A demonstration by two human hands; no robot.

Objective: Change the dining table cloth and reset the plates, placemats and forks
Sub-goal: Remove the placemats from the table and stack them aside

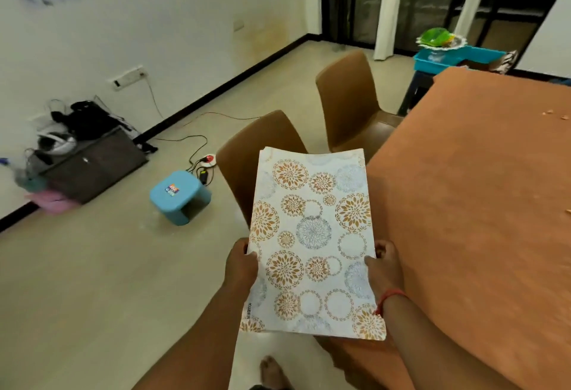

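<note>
Both hands are carrying the placemats [312, 244] just beside the orange-clothed table [482, 204], over the nearest chair [244, 157]. The left hand [242, 263] is pinching the stack's left edge, and the right hand [384, 269] is clamping its right edge. How many mats are stacked is hard to tell; the fingers underneath are hidden.

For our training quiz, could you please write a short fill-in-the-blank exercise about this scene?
1. Both hands, left hand and right hand, hold a stack of patterned ____.
2. The cloth on the table is ____ in colour.
3. Two brown ____ stand at the table's side.
4. The small stool on the floor is ____.

Missing words: placemats; orange; chairs; blue
</note>
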